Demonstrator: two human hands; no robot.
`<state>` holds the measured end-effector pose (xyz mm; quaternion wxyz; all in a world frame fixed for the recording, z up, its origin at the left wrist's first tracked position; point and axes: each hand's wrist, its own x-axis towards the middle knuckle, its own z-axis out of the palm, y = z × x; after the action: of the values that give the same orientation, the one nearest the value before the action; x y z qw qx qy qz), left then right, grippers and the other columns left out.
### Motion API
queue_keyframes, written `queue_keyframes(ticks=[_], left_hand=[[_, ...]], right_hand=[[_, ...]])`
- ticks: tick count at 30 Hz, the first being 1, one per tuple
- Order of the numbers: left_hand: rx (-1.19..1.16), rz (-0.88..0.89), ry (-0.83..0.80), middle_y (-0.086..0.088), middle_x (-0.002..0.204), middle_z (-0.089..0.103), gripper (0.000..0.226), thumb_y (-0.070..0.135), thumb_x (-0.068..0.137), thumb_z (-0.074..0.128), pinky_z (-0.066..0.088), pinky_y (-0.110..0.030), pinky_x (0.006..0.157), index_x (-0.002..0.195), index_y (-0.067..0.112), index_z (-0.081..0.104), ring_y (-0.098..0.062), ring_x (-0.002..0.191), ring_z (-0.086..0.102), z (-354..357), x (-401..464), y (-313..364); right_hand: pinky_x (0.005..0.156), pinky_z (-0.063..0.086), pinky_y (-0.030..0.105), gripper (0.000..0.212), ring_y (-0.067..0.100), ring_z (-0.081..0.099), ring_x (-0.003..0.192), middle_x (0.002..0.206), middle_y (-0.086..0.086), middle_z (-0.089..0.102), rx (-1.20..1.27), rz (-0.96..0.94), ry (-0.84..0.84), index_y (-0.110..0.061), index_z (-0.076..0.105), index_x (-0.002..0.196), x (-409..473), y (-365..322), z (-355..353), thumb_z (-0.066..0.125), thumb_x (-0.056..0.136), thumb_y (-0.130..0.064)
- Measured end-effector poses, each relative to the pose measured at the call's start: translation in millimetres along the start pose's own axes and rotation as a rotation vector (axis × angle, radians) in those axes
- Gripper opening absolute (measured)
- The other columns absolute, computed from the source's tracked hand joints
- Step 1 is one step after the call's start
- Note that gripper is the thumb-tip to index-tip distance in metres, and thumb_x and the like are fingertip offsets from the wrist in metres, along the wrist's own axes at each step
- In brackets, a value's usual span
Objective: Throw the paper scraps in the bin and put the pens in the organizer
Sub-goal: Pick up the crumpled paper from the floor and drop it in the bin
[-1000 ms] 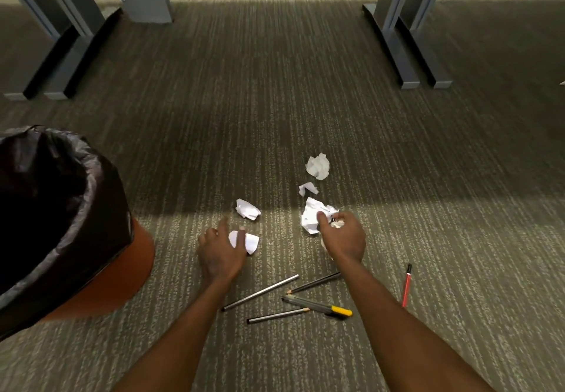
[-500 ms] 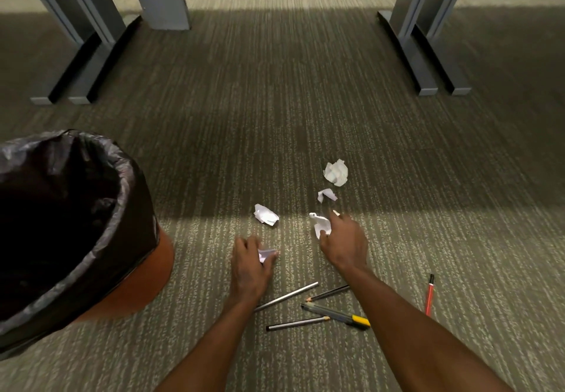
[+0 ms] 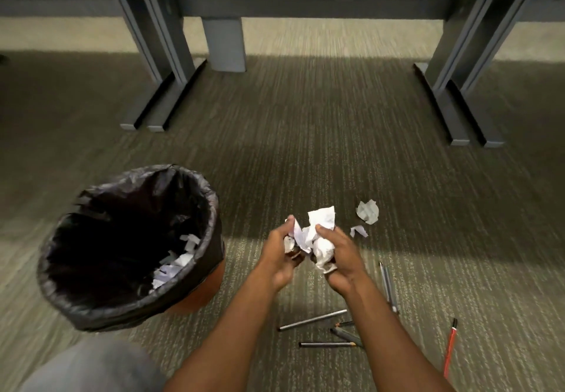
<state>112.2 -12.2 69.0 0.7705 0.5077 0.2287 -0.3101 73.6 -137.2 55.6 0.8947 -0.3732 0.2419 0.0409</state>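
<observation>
My left hand [image 3: 279, 257] and my right hand [image 3: 339, 260] are raised side by side above the carpet, both closed on a bunch of crumpled white paper scraps [image 3: 315, 232]. The bin [image 3: 195, 287], orange with a black liner, stands to their left and holds several white scraps [image 3: 175, 261]. A crumpled paper ball [image 3: 367, 212] and a small scrap [image 3: 358, 231] lie on the floor just right of my hands. Several grey pens [image 3: 312, 320] lie near my right forearm, one pair [image 3: 388, 284] further right, and a red pen [image 3: 450, 347] at the far right.
Grey desk legs with long feet stand on the carpet at the back left [image 3: 159, 98] and back right [image 3: 458, 107]. A grey post [image 3: 224, 44] stands between them. My knee in grey cloth [image 3: 91, 367] shows at the bottom left.
Both hands have lifted off the floor with the scraps they picked up and come together. The view has tilted up and shifted, so the bin's inside shows.
</observation>
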Motion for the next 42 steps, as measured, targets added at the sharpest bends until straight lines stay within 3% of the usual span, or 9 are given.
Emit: queue_keyframes(ticks=[5, 9, 16, 19, 23, 26, 31, 36, 42], left_hand=[[-0.113, 0.208, -0.084, -0.01, 0.089, 0.07, 0.037, 0.04, 0.099, 0.052, 0.045, -0.032, 0.069, 0.093, 0.01, 0.074, -0.021, 0.078, 0.064, -15.1, -68.7, 70.5], [-0.164, 0.342, -0.011, -0.027, 0.105, 0.059, 0.059, 0.04, 0.097, 0.05, 0.043, -0.044, 0.085, 0.123, -0.012, 0.061, -0.039, 0.093, 0.056, -44.9, -108.8, 115.7], [-0.322, 0.296, 0.211, -0.02, 0.134, 0.065, 0.061, 0.046, 0.095, 0.053, 0.045, -0.05, 0.109, 0.139, 0.004, 0.059, -0.038, 0.117, 0.062, -112.8, -130.1, 147.5], [-0.302, 0.248, 0.334, -0.017, 0.129, 0.063, 0.051, 0.047, 0.096, 0.053, 0.051, -0.049, 0.097, 0.129, 0.009, 0.062, -0.038, 0.116, 0.063, -137.8, -128.1, 148.8], [-0.325, 0.16, 0.435, -0.018, 0.097, 0.07, 0.058, 0.049, 0.098, 0.048, 0.057, -0.044, 0.073, 0.071, 0.002, 0.067, -0.036, 0.085, 0.066, -164.7, -126.3, 149.0], [-0.336, 0.127, 0.479, -0.011, 0.082, 0.059, 0.051, 0.054, 0.096, 0.052, 0.057, -0.04, 0.057, 0.09, 0.004, 0.059, -0.027, 0.068, 0.059, -171.8, -122.2, 150.7], [-0.223, 0.113, 0.456, -0.013, 0.082, 0.059, 0.046, 0.057, 0.096, 0.052, 0.042, -0.042, 0.075, 0.088, 0.012, 0.061, -0.027, 0.073, 0.056, -173.9, -114.5, 152.4], [-0.03, 0.235, 0.47, -0.012, 0.145, 0.05, 0.065, 0.058, 0.095, 0.055, 0.038, -0.043, 0.109, 0.144, 0.017, 0.05, -0.028, 0.135, 0.048, -158.2, -96.3, 149.1], [0.405, 0.604, 0.613, 0.001, 0.123, 0.065, 0.045, 0.055, 0.096, 0.057, 0.048, -0.043, 0.105, 0.127, 0.023, 0.062, -0.016, 0.113, 0.061, -116.4, -90.9, 132.5]], right_hand=[[0.077, 0.06, 0.035, 0.026, 0.024, 0.075, 0.092, 0.106, 0.012, 0.077, 0.059, -0.029, -0.307, -0.016, 0.08, 0.104, -11.4, -9.5, 92.4, 0.074, 0.08, -0.022], [0.078, 0.059, 0.035, 0.024, 0.025, 0.074, 0.093, 0.108, 0.017, 0.076, -0.002, 0.008, -0.479, -0.009, 0.078, 0.107, -19.1, -5.0, 158.4, 0.067, 0.089, -0.018], [0.082, 0.053, 0.042, 0.007, 0.033, 0.068, 0.091, 0.106, 0.022, 0.072, -0.284, 0.177, -0.3, -0.01, 0.072, 0.096, -25.1, 32.0, 237.0, 0.065, 0.094, -0.01], [0.075, 0.055, 0.035, 0.02, 0.027, 0.069, 0.091, 0.119, 0.02, 0.073, -0.484, 0.171, -0.188, -0.01, 0.07, 0.109, -21.7, 48.5, 254.5, 0.071, 0.094, -0.023], [0.086, 0.055, 0.039, 0.075, 0.023, 0.059, 0.116, 0.146, 0.008, 0.056, -0.644, 0.197, -0.191, -0.016, 0.043, 0.151, -16.5, 60.0, 265.4, 0.074, 0.089, -0.042], [0.084, 0.052, 0.045, 0.086, 0.025, 0.05, 0.121, 0.155, 0.006, 0.045, -0.632, 0.276, -0.203, -0.023, 0.028, 0.159, -16.9, 64.1, 267.6, 0.073, 0.088, -0.044], [0.108, 0.043, 0.058, 0.067, 0.033, 0.034, 0.147, 0.159, 0.009, 0.039, -0.598, 0.317, -0.183, -0.017, 0.046, 0.148, -11.7, 66.7, 261.1, 0.071, 0.091, -0.042], [0.095, 0.055, 0.045, 0.038, 0.026, 0.062, 0.121, 0.14, 0.011, 0.058, -0.467, 0.217, -0.182, -0.015, 0.058, 0.132, -10.3, 60.5, 250.2, 0.064, 0.099, -0.033], [0.062, 0.053, 0.027, 0.011, 0.017, 0.07, 0.072, 0.102, 0.014, 0.073, -0.254, -0.025, -0.128, -0.013, 0.066, 0.108, -7.2, 32.0, 201.6, 0.061, 0.1, -0.02]])
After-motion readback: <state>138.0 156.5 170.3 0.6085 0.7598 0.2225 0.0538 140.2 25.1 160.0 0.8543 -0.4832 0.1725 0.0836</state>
